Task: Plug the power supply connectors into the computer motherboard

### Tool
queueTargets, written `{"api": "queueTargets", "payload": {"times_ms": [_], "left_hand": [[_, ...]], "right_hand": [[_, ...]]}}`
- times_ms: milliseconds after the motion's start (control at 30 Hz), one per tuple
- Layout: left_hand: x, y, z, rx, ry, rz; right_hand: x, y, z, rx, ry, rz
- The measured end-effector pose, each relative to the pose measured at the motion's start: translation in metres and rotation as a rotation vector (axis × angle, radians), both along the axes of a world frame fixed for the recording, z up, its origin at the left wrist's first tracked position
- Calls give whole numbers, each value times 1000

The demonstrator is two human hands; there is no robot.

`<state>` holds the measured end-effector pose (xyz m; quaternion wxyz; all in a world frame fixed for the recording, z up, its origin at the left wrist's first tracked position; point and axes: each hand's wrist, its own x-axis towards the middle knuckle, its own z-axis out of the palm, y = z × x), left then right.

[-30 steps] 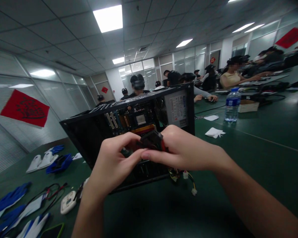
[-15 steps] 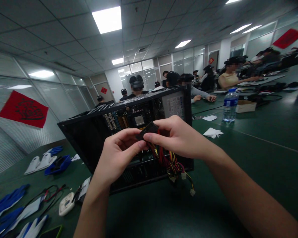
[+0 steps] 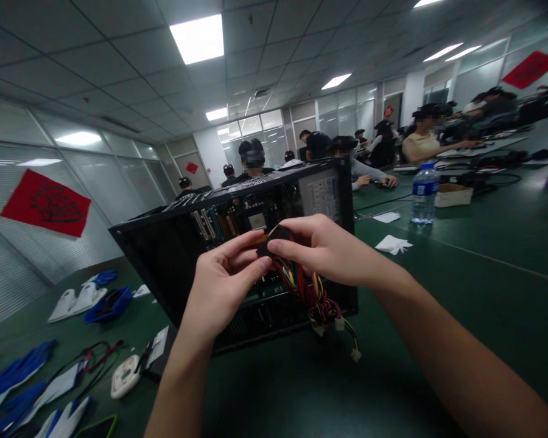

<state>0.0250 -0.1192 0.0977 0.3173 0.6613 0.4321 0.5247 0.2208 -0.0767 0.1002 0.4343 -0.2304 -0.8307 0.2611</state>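
In front of the tilted black computer case (image 3: pixel 150 274), both hands meet at a small black connector (image 3: pixel 279 233) on the cable bundle. My right hand (image 3: pixel 319 246) pinches it between thumb and fingers. My left hand (image 3: pixel 223 274) is curled with its thumb and fingertips at the connector's left end, its grip partly hidden. Red, yellow and black wires (image 3: pixel 317 301) hang below my right hand, ending in several white plugs (image 3: pixel 356 354). Inside the case's open side are the motherboard slots (image 3: pixel 205 225), a square chip or metal plate (image 3: pixel 257 222) and the labelled power supply (image 3: pixel 320 198).
To the left lie blue-and-white gloves (image 3: pixel 21 371), a blue tray (image 3: pixel 112 307), a beige rounded object (image 3: pixel 125 377) and thin cables (image 3: pixel 95 362). On the right stand a water bottle (image 3: pixel 424 194) and a small box (image 3: pixel 454 196), with crumpled tissue (image 3: pixel 393 244) nearer. Other people sit beyond.
My left fingers have shifted slightly and spread a little more at the connector. The connector has turned a bit in my right hand. The whole view has drifted slightly.
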Motion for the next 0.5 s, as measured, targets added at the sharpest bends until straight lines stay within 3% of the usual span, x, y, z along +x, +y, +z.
{"api": "queueTargets", "payload": {"times_ms": [300, 500], "left_hand": [[2, -4, -2, 2, 135, -24], [8, -11, -6, 154, 346, 91]], "right_hand": [[1, 3, 1, -144, -64, 102], [-5, 9, -3, -154, -10, 138]]}}
